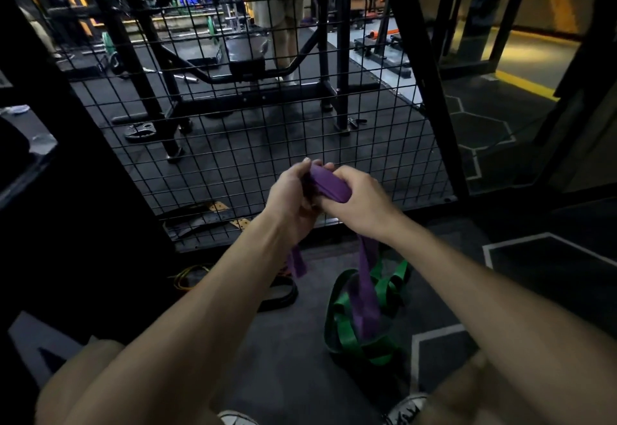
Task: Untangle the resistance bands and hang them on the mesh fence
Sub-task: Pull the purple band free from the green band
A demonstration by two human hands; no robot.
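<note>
- Both hands are working chest-high in front of the mesh fence [233, 131], and the purple band [329, 184] is bunching up between them — this is the untangling step, well under way but not finished.
- The left hand [288, 196] is closing its grip around the band's near end, fingers curled over the top edge; the right hand [357, 201] is clamping its grip on the same band just beside it, the two hands touching.
- The rest of the purple band is hanging down from under the wrists: one short tail is dangling below the left forearm, and a longer run is dropping into the green band [362, 334], which is lying in loose coils on the floor [283, 341] near the fence's foot.
- Purple is threading through green down there, so my read is that a straight yank is only going to tighten things — better to be feeding the purple loop up hand over hand, keeping it flat and watching where it crosses the green.
- Once it is running free, lifting it clear before going to the mesh looks like the safe order.
- A dark band [280, 294] and a thin yellow one [187, 277] are waiting on the floor to the left, apart from the green pile.
- Writing? None that I am reading — the bands are showing no legible print, and the gear beyond the fence is too dim and blurred for any brand.
</note>
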